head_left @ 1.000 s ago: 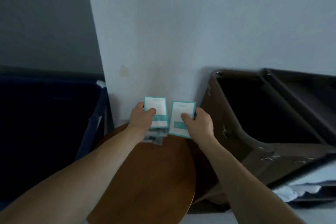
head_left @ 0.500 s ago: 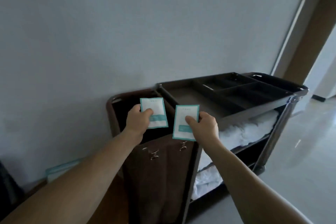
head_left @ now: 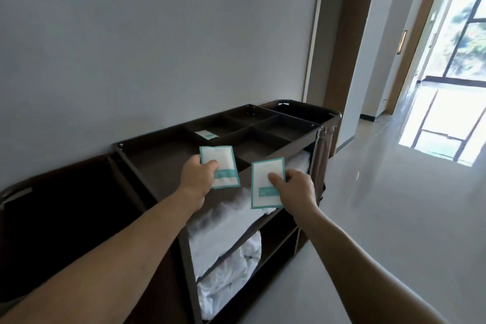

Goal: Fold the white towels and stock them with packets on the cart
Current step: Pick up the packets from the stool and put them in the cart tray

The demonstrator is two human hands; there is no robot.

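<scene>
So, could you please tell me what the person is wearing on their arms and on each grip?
Nothing worn shows in this view. The left forearm and right forearm are bare, with no sleeve inside the frame. The left grip and right grip are ungloved hands, and no watch, band or ring shows on the wrists or on the visible sides of the fingers.

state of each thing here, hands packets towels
left hand: pinches left packet over top tray
right hand: pinches right packet by cart front edge
third packet: lies flat in a rear compartment
white towels: on cart shelves, lower ones rumpled
</scene>
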